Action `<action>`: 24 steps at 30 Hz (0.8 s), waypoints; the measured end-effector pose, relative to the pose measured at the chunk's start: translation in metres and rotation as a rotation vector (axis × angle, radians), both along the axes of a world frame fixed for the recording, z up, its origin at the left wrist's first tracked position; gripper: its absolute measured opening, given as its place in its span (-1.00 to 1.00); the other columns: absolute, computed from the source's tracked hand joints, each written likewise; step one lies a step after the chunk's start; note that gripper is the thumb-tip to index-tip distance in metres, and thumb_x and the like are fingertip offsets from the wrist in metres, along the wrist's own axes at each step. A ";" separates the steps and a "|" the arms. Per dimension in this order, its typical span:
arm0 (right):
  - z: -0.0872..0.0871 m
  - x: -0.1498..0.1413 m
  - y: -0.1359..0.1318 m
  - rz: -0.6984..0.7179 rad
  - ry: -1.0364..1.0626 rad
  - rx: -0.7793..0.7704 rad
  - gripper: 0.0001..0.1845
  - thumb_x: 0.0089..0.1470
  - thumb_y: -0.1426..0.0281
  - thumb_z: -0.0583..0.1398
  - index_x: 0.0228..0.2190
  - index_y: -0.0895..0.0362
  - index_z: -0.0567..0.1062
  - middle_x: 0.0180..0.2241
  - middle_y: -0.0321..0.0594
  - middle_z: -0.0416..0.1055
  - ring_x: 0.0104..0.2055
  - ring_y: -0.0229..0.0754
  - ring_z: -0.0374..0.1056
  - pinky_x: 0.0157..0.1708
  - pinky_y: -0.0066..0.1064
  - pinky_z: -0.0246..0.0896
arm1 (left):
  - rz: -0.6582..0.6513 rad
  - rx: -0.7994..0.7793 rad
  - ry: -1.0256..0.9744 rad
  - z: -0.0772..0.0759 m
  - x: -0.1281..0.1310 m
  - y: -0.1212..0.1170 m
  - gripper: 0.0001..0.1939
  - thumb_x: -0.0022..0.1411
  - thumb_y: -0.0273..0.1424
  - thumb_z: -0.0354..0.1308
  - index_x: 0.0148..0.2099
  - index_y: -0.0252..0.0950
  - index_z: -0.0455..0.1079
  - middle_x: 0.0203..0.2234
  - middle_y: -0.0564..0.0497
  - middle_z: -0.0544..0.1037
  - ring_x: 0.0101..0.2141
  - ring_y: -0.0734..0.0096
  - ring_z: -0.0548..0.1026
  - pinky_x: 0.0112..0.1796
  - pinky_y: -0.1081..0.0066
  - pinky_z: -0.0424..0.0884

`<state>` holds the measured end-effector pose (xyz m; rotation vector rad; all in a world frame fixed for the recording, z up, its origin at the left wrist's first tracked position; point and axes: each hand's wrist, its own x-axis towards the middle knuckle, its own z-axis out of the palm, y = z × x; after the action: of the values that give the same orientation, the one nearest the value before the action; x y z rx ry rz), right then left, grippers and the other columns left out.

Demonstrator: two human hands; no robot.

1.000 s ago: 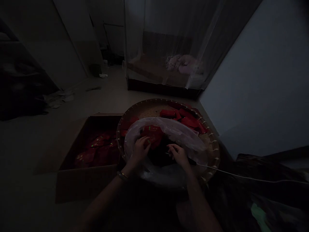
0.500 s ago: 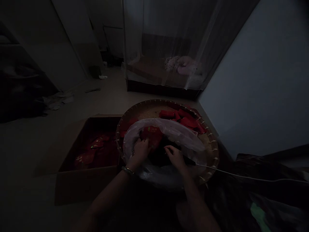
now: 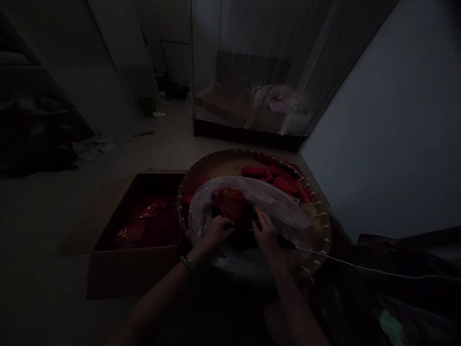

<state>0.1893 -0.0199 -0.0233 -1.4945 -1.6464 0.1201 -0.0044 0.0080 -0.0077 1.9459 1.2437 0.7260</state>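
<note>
Both hands are over a translucent plastic bag (image 3: 230, 181) spread open in a round woven bamboo tray (image 3: 322, 218). My left hand (image 3: 218, 231) has a bracelet at the wrist; its fingers are bent together, and what they pinch, if anything, is lost in the dark. Facing it, my right hand (image 3: 265, 233) has its fingers stretched out and its thumb apart. A red packet (image 3: 230, 201) with gold and green print lies in the bag just beyond the hands. Between them the contents look black, with a thin pale line near my right thumb.
More red packets (image 3: 284, 180) lie at the tray's far right. A cardboard box (image 3: 133, 269) with printed red packets stands on the left. From a dark object by my right hand, a white cord (image 3: 360, 263) runs right. A netted bed (image 3: 223, 103) stands behind; a wall (image 3: 389, 144) is to the right.
My left hand has drawn back from the red packet towards me and to the right. My right hand has shifted slightly right and its fingers have straightened upward. The view has shifted a little.
</note>
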 end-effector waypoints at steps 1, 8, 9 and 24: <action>0.001 -0.001 -0.001 -0.013 0.004 0.017 -0.57 0.13 0.36 0.05 0.03 0.16 0.40 -0.06 0.01 0.42 -0.01 -0.02 0.34 0.01 -0.13 0.25 | 0.001 -0.025 -0.028 0.000 0.001 -0.002 -0.84 0.01 -0.45 0.23 -0.28 -0.22 0.56 -0.38 -0.01 0.58 -0.37 0.33 0.47 -0.31 0.40 0.34; 0.015 -0.006 -0.005 -0.021 0.046 0.083 -0.70 0.16 0.29 0.06 -0.21 0.11 0.54 -0.14 -0.06 0.46 -0.10 -0.09 0.39 -0.05 -0.23 0.29 | -0.032 -0.072 -0.042 -0.004 0.004 -0.008 -0.84 0.03 -0.42 0.23 -0.27 -0.25 0.55 -0.40 0.00 0.57 -0.37 0.35 0.48 -0.31 0.42 0.34; 0.016 -0.005 -0.005 -0.046 0.047 0.088 -0.72 0.14 0.26 0.08 -0.27 0.11 0.54 -0.19 -0.07 0.46 -0.14 -0.09 0.39 -0.09 -0.23 0.31 | -0.032 -0.071 -0.053 -0.003 0.004 -0.009 -0.84 0.04 -0.42 0.22 -0.27 -0.25 0.55 -0.40 -0.01 0.57 -0.36 0.35 0.49 -0.30 0.42 0.35; 0.023 -0.007 -0.017 0.058 0.287 -0.181 -0.76 0.02 0.24 0.13 -0.35 0.09 0.53 -0.33 -0.14 0.50 -0.25 -0.07 0.38 -0.20 -0.23 0.30 | 0.192 -0.182 -0.454 -0.005 0.003 -0.002 -0.79 0.11 -0.30 0.14 -0.26 -0.30 0.49 -0.38 -0.01 0.58 -0.34 0.33 0.50 -0.31 0.41 0.38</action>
<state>0.1819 -0.0365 -0.0002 -1.4847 -1.4764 0.5042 -0.0016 0.0058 -0.0130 1.4238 1.1700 1.0447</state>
